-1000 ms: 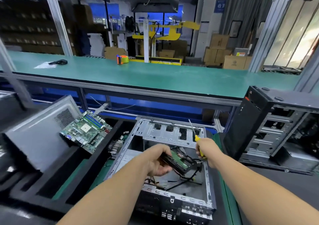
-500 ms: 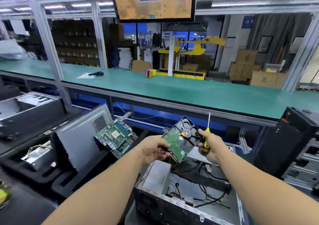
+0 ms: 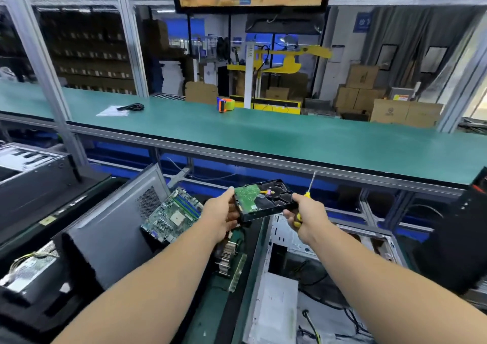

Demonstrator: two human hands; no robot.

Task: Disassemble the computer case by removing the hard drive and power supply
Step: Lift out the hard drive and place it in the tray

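Both hands hold the hard drive [image 3: 263, 198] in the air above the open computer case [image 3: 284, 277], circuit board up. The left hand [image 3: 221, 215] grips its left end; the right hand [image 3: 307, 213] has fingers curled round a yellow-handled screwdriver [image 3: 303, 204] while pinching the drive's right end.

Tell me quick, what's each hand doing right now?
Left hand: grips one end of the hard drive.
Right hand: holds the yellow screwdriver, fingers also on the hard drive.

Hard drive [image 3: 266, 198]: matt black metal, glossy green circuit board. At six o'clock, bare grey sheet-metal computer case [image 3: 274, 314]. Desk [image 3: 290, 138]: smooth matt green.
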